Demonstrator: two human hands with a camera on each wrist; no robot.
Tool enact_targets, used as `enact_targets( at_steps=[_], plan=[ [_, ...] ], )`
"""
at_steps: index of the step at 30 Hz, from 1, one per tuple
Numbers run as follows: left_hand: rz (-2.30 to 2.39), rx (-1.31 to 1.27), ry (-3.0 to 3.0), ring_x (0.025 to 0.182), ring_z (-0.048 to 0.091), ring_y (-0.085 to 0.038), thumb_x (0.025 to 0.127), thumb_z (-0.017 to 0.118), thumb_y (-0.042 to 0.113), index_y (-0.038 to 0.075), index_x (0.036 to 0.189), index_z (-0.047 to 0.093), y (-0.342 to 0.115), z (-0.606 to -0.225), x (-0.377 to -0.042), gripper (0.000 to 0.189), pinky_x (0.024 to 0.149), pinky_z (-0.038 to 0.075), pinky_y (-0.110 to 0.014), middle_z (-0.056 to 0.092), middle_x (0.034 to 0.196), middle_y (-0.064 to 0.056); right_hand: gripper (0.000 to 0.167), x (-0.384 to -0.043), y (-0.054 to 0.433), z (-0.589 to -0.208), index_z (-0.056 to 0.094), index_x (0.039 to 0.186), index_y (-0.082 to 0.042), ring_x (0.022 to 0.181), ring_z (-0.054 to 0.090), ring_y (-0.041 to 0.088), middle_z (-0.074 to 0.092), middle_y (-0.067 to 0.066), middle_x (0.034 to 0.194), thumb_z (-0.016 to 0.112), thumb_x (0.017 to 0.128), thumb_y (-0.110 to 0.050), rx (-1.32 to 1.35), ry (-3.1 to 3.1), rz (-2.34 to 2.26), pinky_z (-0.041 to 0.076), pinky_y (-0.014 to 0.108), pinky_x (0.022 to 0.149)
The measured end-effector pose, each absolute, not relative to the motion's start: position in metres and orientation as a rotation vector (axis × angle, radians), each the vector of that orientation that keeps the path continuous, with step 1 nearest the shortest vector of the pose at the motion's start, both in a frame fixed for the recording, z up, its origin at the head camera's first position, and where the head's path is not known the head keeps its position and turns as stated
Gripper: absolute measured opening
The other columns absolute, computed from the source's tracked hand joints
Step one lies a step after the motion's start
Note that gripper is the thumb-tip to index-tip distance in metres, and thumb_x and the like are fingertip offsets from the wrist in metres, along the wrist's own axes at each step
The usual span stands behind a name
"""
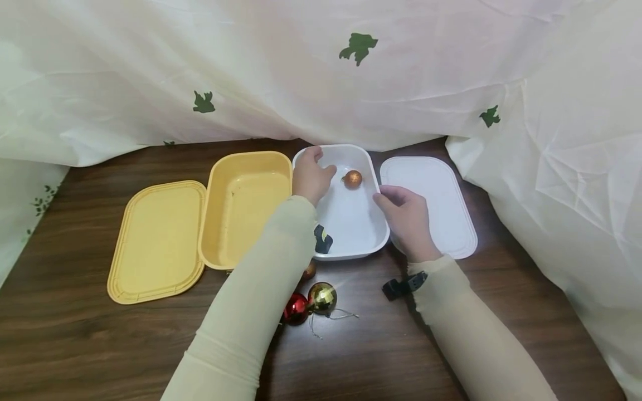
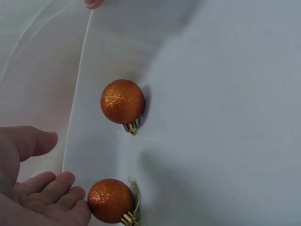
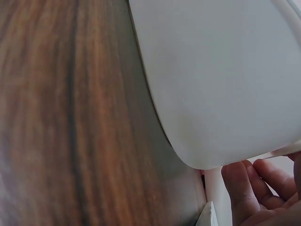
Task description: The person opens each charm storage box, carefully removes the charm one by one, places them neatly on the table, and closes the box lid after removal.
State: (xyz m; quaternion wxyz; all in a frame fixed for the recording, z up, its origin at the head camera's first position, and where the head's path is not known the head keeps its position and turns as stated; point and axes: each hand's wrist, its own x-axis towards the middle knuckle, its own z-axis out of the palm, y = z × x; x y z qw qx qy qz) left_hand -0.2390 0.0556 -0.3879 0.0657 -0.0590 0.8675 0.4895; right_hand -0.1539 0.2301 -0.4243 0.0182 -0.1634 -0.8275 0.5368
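Observation:
A white plastic container (image 1: 353,223) holds two glittery orange baubles. One orange bauble (image 1: 353,179) shows in the head view; the second orange bauble (image 2: 111,201), hidden there behind my left hand, appears in the left wrist view. My left hand (image 1: 311,177) is over the container's far left corner, fingers loosely bent, with its fingertips right beside that second bauble and nothing in its grasp. At the right rim, my right hand (image 1: 405,217) pinches the container's edge between thumb and fingers, as the right wrist view (image 3: 261,193) shows from low down.
A yellow container (image 1: 246,206) stands left of the white one, with a yellow lid (image 1: 157,242) beside it. To the right lies a white lid (image 1: 436,206). In front are a red bauble (image 1: 296,309), a gold bauble (image 1: 322,297) and a partly covered orange bauble (image 1: 309,270). White cloth (image 1: 281,72) hangs behind.

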Motion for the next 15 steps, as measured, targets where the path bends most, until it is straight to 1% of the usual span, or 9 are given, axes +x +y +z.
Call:
enact_targets(
  at_steps=[10, 15],
  plan=[
    [1.555, -0.187, 2.594, 0.133, 0.051, -0.017, 0.098, 0.065, 0.014, 0.011, 0.144, 0.052, 0.0536, -0.3913, -0.2401, 0.047, 0.111, 0.041, -0.029, 0.058, 0.141, -0.001, 0.039, -0.1556, 0.229, -0.4263, 0.067, 0.129, -0.007, 0.122, 0.059, 0.025, 0.064, 0.013, 0.131, 0.067, 0.096, -0.028, -0.505, -2.569, 1.676, 0.053, 0.038, 0.099],
    [1.54, -0.173, 2.59, 0.132, 0.052, -0.018, 0.097, 0.065, 0.012, 0.011, 0.142, 0.054, 0.0546, -0.3926, -0.2398, 0.046, 0.11, 0.041, -0.03, 0.059, 0.139, -0.002, 0.039, -0.1562, 0.229, -0.4266, 0.067, 0.129, -0.009, 0.121, 0.059, 0.023, 0.065, 0.01, 0.129, 0.067, 0.096, -0.03, -0.535, -2.582, 1.655, 0.054, 0.038, 0.097]
  ],
)
